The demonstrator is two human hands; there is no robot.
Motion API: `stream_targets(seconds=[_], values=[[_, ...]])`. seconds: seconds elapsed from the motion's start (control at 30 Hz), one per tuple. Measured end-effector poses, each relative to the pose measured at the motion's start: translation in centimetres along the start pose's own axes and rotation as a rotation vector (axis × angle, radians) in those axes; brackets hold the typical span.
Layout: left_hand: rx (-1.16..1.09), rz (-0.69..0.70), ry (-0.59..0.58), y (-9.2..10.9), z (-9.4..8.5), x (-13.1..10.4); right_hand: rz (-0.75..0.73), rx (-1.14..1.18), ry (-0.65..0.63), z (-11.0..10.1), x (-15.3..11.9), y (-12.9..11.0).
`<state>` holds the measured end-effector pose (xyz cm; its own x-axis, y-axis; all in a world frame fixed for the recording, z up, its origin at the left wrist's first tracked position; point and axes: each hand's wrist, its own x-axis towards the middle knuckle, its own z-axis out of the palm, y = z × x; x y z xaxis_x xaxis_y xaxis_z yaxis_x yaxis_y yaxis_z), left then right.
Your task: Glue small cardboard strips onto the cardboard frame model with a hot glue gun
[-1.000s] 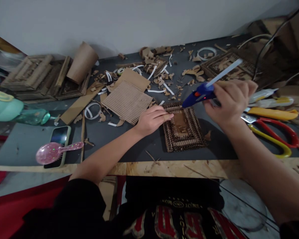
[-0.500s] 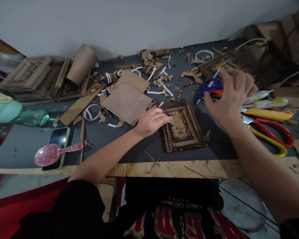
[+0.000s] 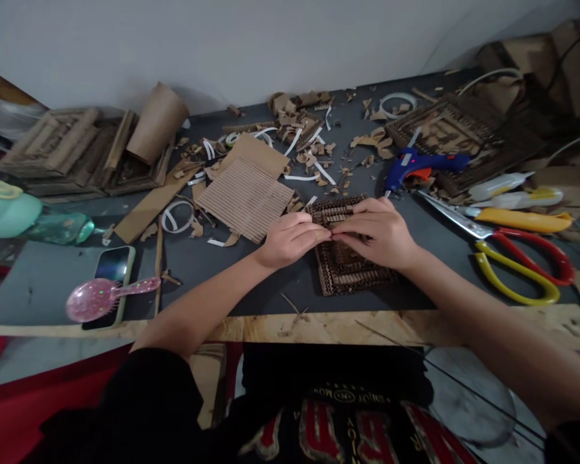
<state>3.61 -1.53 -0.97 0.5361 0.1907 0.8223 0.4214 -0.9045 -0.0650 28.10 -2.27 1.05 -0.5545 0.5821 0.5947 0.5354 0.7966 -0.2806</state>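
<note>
My left hand [image 3: 294,238] and my right hand [image 3: 374,231] meet fingertip to fingertip over a rectangular corrugated cardboard frame [image 3: 331,283]. Both are closed in a pinch; whatever lies between the fingertips is too small or too hidden to name. The frame lies flat on the dark tabletop, its stepped borders partly covered by my right hand. Beyond that hand a blue glue gun [image 3: 406,164] rests on its side, its nozzle toward the frame. Left of the frame is a ribbed cardboard sheet [image 3: 246,196].
Scissors [image 3: 502,241] with red and yellow handles lie at right, beside a yellow-handled tool [image 3: 524,219]. Cardboard scraps [image 3: 370,145] and white strips litter the back. At left are a pink hairbrush [image 3: 94,300] on a phone [image 3: 113,265], a green bottle [image 3: 58,225] and stacked cardboard frames [image 3: 53,151].
My right hand has come away from the glue gun, leaving it on the table, and moved left to meet my left hand over the frame. My left hand has barely moved.
</note>
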Motion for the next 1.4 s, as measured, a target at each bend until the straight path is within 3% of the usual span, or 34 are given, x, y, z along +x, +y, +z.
stream_targets(seconds=[0.3, 0.5, 0.73, 0.87, 1.03, 1.2, 1.4], values=[[0.008, 0.000, -0.062, -0.1, 0.2, -0.4, 0.058, 0.159, -0.081, -0.4, 0.3, -0.1], [-0.012, -0.106, -0.020, 0.0, 0.8, 0.1, 0.194, -0.085, -0.011, -1.4, 0.1, 1.7], [-0.028, -0.198, -0.067, 0.0, 0.8, -0.2, 0.017, -0.371, -0.132, -2.2, 0.3, 2.3], [-0.053, -0.195, -0.027, 0.1, 0.7, 0.1, -0.131, -0.465, -0.109, -1.8, 0.5, 2.0], [-0.067, -0.184, 0.004, 0.2, 0.6, 0.3, -0.057, -0.480, -0.198, -1.6, 0.4, 2.2], [-0.052, -0.199, 0.006, 0.3, 0.7, 0.2, -0.043, -0.439, -0.197, -1.5, 0.3, 2.4], [-0.013, -0.231, -0.078, 0.2, 0.7, -0.2, 0.025, -0.335, -0.224, -1.3, 0.2, 2.4]])
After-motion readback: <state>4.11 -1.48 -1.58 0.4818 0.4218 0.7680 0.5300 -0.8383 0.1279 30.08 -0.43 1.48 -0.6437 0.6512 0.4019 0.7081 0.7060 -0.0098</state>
